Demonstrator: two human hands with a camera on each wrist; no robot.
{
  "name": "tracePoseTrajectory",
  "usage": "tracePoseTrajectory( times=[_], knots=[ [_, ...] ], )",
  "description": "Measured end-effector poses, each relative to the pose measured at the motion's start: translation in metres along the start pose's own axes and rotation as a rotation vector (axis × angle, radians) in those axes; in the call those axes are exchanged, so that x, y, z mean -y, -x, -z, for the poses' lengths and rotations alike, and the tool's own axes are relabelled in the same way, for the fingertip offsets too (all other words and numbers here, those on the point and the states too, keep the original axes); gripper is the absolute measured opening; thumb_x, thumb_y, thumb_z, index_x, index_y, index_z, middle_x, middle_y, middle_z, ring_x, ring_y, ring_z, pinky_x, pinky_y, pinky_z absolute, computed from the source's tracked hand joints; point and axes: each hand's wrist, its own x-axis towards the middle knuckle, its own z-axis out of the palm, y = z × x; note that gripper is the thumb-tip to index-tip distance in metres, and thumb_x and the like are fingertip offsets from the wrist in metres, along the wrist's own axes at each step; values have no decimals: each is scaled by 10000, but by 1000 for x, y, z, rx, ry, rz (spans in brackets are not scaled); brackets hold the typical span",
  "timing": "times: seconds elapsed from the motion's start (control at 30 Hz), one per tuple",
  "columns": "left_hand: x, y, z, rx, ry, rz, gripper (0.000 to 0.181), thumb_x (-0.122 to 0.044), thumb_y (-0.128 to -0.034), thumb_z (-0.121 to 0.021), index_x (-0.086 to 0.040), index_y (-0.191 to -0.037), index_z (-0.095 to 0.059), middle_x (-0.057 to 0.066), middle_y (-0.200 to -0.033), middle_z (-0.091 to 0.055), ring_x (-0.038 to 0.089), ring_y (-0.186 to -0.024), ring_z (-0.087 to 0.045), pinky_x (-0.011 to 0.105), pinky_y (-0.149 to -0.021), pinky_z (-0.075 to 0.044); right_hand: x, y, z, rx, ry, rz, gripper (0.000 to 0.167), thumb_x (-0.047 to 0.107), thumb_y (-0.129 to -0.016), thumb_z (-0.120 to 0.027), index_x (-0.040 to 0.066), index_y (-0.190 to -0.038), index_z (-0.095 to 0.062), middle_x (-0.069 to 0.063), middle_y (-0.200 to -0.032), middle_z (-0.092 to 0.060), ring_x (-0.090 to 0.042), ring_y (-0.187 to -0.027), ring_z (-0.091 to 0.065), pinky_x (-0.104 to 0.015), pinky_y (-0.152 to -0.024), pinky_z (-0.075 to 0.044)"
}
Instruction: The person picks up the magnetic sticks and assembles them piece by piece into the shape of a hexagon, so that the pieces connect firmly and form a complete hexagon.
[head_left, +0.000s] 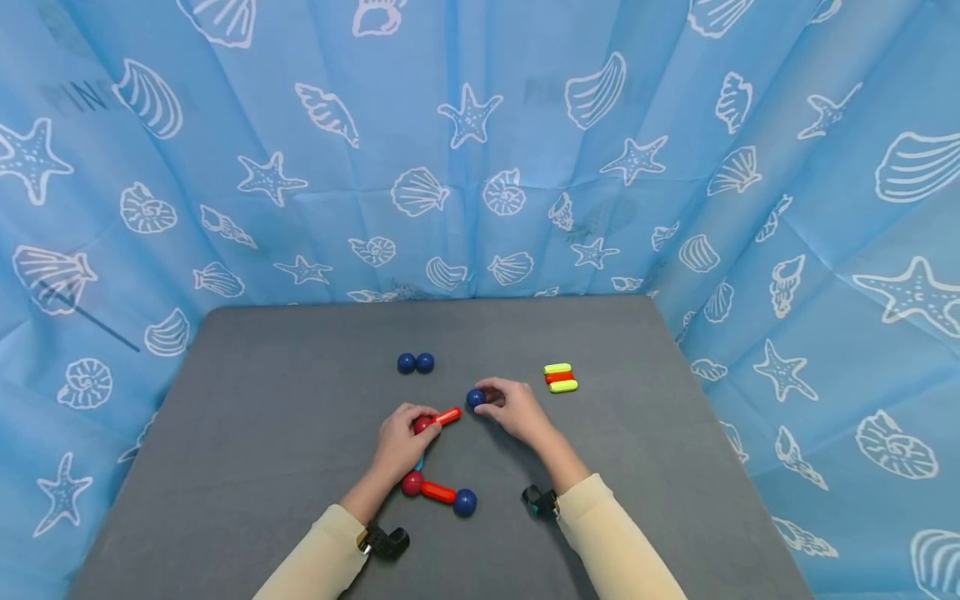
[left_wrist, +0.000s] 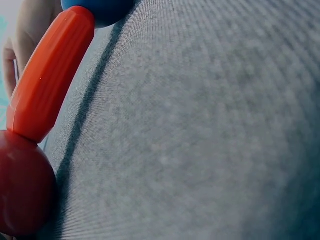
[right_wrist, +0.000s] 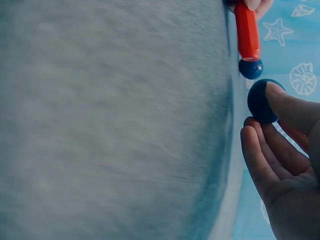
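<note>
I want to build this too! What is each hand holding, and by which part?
The right hand pinches a blue ball by its sides between thumb and fingers. The left hand holds a red ball at a red stick's end.

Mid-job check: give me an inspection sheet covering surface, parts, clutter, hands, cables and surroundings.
Surface: gray table, fabric-like texture.
Job's things: far red ball with far red rod; light-blue rod; near red ball, joined by near red rod to near blue ball. Two spare blue balls; yellow and red rods.
Clutter: nothing seen.
Hands: left hand holds far red ball; right hand pinches another blue ball, apart from far red rod.
Cables: nothing seen.
Surroundings: blue curtain, white shell prints.
</note>
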Motion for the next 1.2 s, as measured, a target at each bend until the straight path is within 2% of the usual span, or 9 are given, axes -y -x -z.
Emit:
tracePoseTrajectory(
  times=[0.23,0.57,0.87,1.07,1.2],
  knots=[
    [-3,2,2,-13,13,-26,141,-267,-881,-772,-222,-1014,-760,-13,-973,-659,153,-828,-576,335,-743,-431,-1,5,-5,46,-9,-13,334,152,-887,-782,138,-1212,-705,-65,-1120,-724,-155,-940,-702,-356,-840,-573],
    [-2,4,1,-43,8,-48,127,-250,-881,-775,-221,-1004,-760,-14,-954,-644,126,-768,-541,292,-696,-408,1,3,-11,76,-2,23,323,171,-899,-773,145,-1213,-703,-57,-1087,-728,-140,-907,-697,-346,-824,-575],
    [-5,7,-1,-50,-35,20,186,-313,-903,-756,-209,-1057,-763,20,-1037,-643,191,-875,-589,356,-786,-457,7,7,-12,62,23,17,314,168,-904,-766,131,-1209,-703,-57,-1069,-730,-140,-896,-691,-346,-824,-574],
    [-7,7,-2,-69,-66,31,213,-329,-918,-741,-174,-1064,-752,54,-1070,-635,228,-927,-611,422,-840,-508,7,8,-12,63,28,0,304,181,-902,-770,131,-1195,-708,-41,-1024,-727,-127,-873,-678,-346,-817,-573],
    [-9,7,-1,-49,-74,22,202,-313,-912,-748,-165,-1049,-748,52,-1050,-620,227,-901,-604,416,-820,-515,6,7,-11,77,19,-5,313,186,-900,-772,139,-1203,-706,-38,-1040,-727,-127,-883,-679,-346,-822,-574]
  ],
)
